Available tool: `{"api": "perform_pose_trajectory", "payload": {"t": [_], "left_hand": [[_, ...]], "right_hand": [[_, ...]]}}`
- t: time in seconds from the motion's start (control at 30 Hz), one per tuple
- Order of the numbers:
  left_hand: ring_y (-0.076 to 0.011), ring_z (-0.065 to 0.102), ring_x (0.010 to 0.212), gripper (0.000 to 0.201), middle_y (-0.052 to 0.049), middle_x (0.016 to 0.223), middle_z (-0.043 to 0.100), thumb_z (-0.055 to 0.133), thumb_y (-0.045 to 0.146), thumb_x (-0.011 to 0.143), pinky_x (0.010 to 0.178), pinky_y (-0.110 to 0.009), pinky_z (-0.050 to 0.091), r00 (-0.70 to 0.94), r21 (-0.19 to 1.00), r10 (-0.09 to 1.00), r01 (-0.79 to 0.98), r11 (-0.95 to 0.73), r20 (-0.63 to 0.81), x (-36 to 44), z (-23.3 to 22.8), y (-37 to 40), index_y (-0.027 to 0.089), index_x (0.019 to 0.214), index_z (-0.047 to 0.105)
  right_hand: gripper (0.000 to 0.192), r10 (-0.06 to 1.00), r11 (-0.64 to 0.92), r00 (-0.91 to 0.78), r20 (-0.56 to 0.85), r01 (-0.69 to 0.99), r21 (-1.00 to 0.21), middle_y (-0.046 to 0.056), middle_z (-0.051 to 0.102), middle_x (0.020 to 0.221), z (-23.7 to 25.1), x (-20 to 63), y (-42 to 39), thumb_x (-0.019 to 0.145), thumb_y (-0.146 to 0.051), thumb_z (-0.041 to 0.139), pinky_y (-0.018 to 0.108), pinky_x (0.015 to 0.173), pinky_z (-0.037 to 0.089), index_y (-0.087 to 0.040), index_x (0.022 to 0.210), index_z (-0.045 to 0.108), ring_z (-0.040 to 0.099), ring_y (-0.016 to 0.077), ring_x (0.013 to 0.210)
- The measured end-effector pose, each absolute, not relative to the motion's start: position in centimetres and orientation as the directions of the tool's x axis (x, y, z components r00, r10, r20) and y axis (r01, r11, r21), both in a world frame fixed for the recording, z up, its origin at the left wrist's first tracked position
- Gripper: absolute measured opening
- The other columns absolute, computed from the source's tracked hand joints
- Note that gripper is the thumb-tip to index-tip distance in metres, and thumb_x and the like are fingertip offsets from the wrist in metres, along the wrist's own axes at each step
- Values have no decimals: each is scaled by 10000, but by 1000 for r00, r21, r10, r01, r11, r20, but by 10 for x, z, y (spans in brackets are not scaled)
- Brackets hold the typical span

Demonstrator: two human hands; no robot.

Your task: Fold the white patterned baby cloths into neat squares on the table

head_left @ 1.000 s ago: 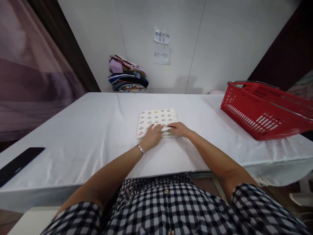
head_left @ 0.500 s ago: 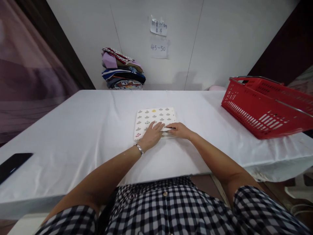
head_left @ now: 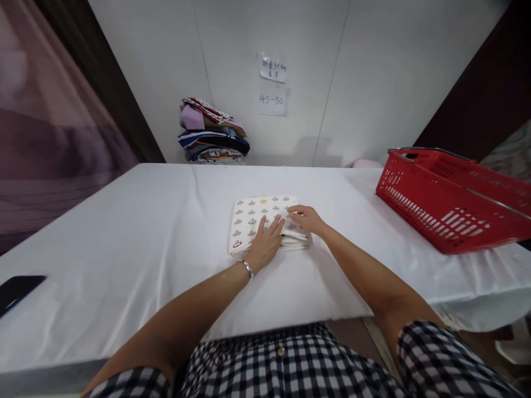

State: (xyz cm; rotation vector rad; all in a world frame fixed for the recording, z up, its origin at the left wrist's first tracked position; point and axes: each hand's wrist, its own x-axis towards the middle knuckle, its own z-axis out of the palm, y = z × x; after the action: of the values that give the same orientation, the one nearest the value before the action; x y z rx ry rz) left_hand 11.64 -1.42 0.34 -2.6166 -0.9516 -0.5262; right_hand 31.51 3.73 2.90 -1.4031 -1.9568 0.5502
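Note:
A folded white cloth (head_left: 244, 224) printed with grey hat shapes, plus a few coloured ones, lies flat in the middle of the table. Its layered edges show at the near right corner. My left hand (head_left: 267, 243) rests on the near part of the cloth with the fingers spread. Over the cloth's right side is my right hand (head_left: 307, 219), its fingers stretched out and touching the top layer. A silver bracelet (head_left: 248, 269) circles my left wrist.
A white sheet covers the table (head_left: 166, 210). At the right stands a red plastic basket (head_left: 435, 193). Against the back wall rises a stack of folded fabrics (head_left: 213, 132). A dark phone (head_left: 19, 290) lies at the left edge. Two paper notes (head_left: 274, 99) hang on the wall.
My right hand has let go of the cloth's near edge and moved up onto its top. The left hand stays on the cloth. The whole view has shifted slightly.

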Motion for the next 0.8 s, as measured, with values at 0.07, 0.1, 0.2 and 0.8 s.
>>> {"api": "perform_pose_trajectory", "payload": {"t": [0.07, 0.1, 0.2, 0.8], "left_hand": [[-268, 194, 1395, 238, -100, 1428, 408, 441, 117, 851, 1148, -587, 48, 717, -164, 533, 653, -740, 449, 115, 2, -14, 172, 824, 671], [-266, 191, 1396, 235, -99, 1428, 409, 442, 117, 852, 1150, -583, 53, 719, -168, 528, 650, -741, 453, 115, 1, -14, 171, 813, 668], [-265, 180, 1399, 241, -95, 1427, 412, 432, 124, 863, 1146, -586, 68, 713, -182, 523, 656, -732, 467, 113, -1, -14, 169, 793, 658], [-239, 155, 1408, 193, -56, 1399, 456, 456, 135, 851, 1162, -526, -39, 755, -200, 433, 583, -788, 493, 97, 1, -36, 187, 850, 643]], "right_hand": [[263, 941, 296, -147, 306, 796, -528, 46, 663, 1123, 25, 317, 62, 858, -239, 492, 357, 917, 461, -222, 1047, 674, 603, 187, 1028], [268, 940, 276, -134, 314, 838, -471, 53, 652, 1143, 24, 318, 75, 859, -224, 490, 365, 944, 442, -218, 1059, 668, 580, 194, 1071], [284, 952, 219, -106, 287, 892, -396, 88, 609, 1215, 21, 318, 106, 853, -227, 508, 386, 991, 397, -194, 1098, 648, 517, 224, 1164], [234, 985, 156, -133, 110, 956, -247, 76, 692, 966, 10, 291, 140, 919, -310, 423, 260, 703, 410, -195, 983, 617, 619, 195, 871]]}}
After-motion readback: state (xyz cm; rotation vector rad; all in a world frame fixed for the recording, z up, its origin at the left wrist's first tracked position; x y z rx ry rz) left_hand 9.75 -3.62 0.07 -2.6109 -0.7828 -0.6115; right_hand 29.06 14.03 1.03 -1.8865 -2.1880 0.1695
